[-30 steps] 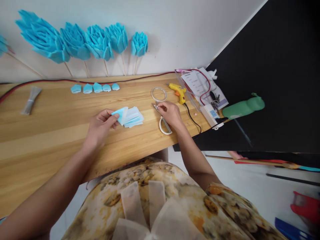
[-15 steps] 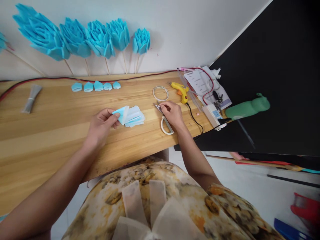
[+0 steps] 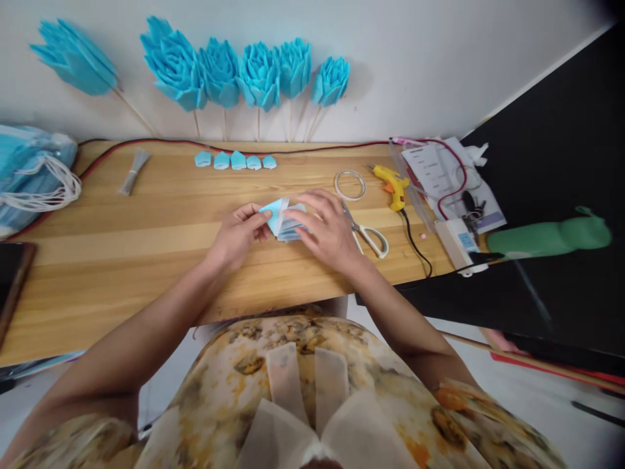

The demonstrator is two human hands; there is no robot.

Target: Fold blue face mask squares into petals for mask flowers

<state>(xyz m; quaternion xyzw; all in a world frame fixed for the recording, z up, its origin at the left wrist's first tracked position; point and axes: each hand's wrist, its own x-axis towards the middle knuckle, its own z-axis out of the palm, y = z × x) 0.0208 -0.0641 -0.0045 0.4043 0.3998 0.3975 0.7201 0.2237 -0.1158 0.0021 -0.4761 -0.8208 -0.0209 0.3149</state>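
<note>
My left hand point(image 3: 237, 233) pinches the near corner of a stack of light-blue paper pieces point(image 3: 280, 217) lying on the wooden table point(image 3: 146, 247). Over the right side of that stack lies my right hand point(image 3: 323, 228), its fingers spread and resting on the paper. White-handled scissors point(image 3: 367, 236) lie on the table just right of my right hand, untouched.
A tape ring point(image 3: 350, 185), a yellow glue gun point(image 3: 392, 184) and a power strip point(image 3: 459, 241) sit to the right. Several small blue folded petals point(image 3: 235, 160) line the back, under blue paper flowers point(image 3: 244, 68) on the wall. A bag of masks point(image 3: 34, 172) lies left.
My right hand left the scissors on the table and moved left onto the blue paper stack. The camera view has swung to the left, bringing the bag of masks into sight.
</note>
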